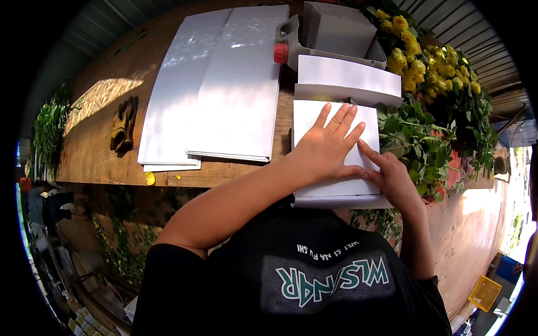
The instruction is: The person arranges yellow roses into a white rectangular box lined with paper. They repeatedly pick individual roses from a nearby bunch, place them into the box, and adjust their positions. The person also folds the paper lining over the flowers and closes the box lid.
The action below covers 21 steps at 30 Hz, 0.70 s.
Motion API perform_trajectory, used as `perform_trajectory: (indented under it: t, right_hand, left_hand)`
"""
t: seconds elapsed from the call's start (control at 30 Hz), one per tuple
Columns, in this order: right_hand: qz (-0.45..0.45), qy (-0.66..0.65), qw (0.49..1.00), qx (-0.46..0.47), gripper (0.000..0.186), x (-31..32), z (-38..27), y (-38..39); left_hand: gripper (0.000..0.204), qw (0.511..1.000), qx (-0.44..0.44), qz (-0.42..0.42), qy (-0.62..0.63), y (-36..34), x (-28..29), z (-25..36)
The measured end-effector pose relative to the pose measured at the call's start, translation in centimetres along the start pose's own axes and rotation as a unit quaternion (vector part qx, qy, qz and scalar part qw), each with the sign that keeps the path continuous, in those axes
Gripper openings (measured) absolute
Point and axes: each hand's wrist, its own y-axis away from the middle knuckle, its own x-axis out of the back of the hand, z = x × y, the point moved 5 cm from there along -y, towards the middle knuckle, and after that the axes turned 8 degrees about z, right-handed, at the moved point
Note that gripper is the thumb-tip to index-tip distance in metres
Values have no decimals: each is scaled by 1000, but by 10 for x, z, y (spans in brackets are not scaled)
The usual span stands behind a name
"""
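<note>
A stack of small white sheets lies in front of me at the table's front edge. My left hand rests flat on the top sheet, its fingers spread and pointing away from me. At the stack's right side is my right hand, its index finger and thumb apart and touching the sheet close to my left thumb. Its other fingers are mostly hidden. Just beyond the stack, a white panel and a second white strip stand raised, with a dark gap in front of them.
Large white sheets lie stacked on the wooden table at left, with brown gloves beside them. A cut-open plastic jug with a red cap holds grey-white cards. Yellow roses and leafy stems crowd the right.
</note>
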Motion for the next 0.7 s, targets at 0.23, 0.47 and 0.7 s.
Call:
perform_trajectory:
  t: [0.23,0.47,0.7]
  right_hand:
    - [58,95,988,105,38,16,-42,46]
    - [77,86,993,28,30,-125,34,114]
    - [151,103,983,26,26,-101,0,102]
  left_hand:
    - [70,1000,-2,-10,-15,6,-8,-7]
    - [67,1000,-6,-19,15,7,-13,-1]
    - [69,999,-5,-35,6,4,-14,-4]
